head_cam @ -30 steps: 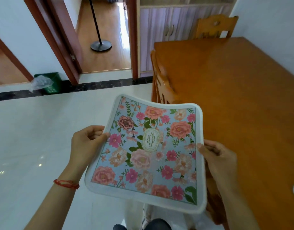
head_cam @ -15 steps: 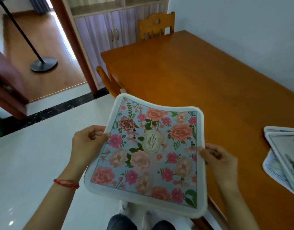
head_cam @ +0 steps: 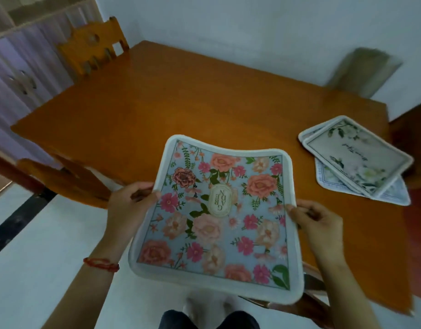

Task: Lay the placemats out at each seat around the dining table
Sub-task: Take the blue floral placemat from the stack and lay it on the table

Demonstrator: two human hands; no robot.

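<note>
Bare dining table (head_cam: 181, 110) ahead; stacked placemats (head_cam: 356, 160) occupy its right side.

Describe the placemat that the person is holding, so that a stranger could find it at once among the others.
Start from the orange wooden table. At its near edge, the left hand and right hand hold one placemat in the air by its sides. Unlike the pale mats stacked on the table to the right, it shows pink and peach flowers on light blue.

Soft, even indoor light, slightly dim. Motion blur across whole frame, strongest at chair (head_cam: 93, 47) and cabinet (head_cam: 21, 74). Wide-angle bending at edges.
</note>
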